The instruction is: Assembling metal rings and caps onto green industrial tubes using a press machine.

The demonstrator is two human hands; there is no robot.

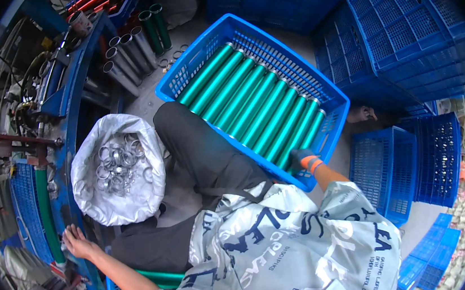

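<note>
My left hand (79, 243) is bare, its fingers stretched out and resting by the blue machine frame at the left. Close to it a green tube (47, 215) is held lengthwise in the machine between two end fittings. My right hand (302, 159), in a dark glove with an orange cuff, reaches into a blue crate (338, 134). Its fingers close round the near end of a green tube (310, 137) at the right of a row; the fingertips are partly hidden. Several more green tubes (245, 107) with silvery ends lie side by side there.
Metal rings lie in a white sack (86, 183) between my legs and the machine. Bare metal tubes (122, 63) stand upright beyond it. Stacked blue crates (402, 31) line the right and back. Beside my left leg, another crate holds green tubes (161, 278).
</note>
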